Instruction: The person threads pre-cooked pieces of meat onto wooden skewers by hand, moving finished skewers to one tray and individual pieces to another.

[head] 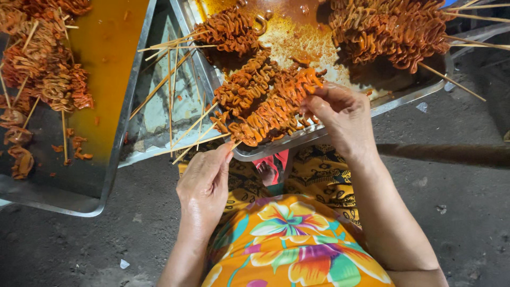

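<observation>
Underneath everything, a dark concrete floor [457,223] is carrying three metal trays. A large steel tray [114,106] at the left is holding a pool of orange sauce along its right side, with a heap of skewered, ruffled orange meat [48,74] lying in its upper left. Another steel tray [404,93] at the top is sitting slicked with brown-orange sauce; a big pile of finished skewers [393,29] is resting in its right end, sticks jutting right, and a smaller bunch [234,26] is lying near its left end. Between the two, a narrow tray [159,122] is holding loose bare bamboo sticks [172,79], mostly pointing up and down the picture.

Lower down, the person's lap is showing in a bright orange floral cloth [292,239] over a yellow-and-black patterned one [324,175].

Over the near rim of the top tray, the skewer in hand [271,114] is lying slantwise, its long axis running from lower left to upper right, packed with folded orange meat. The left hand [204,186] is pinching the bare lower end of the stick between thumb and fingertips. The right hand [342,114] is closing narrowly on the meat at the upper end, fingers curled around it.
</observation>
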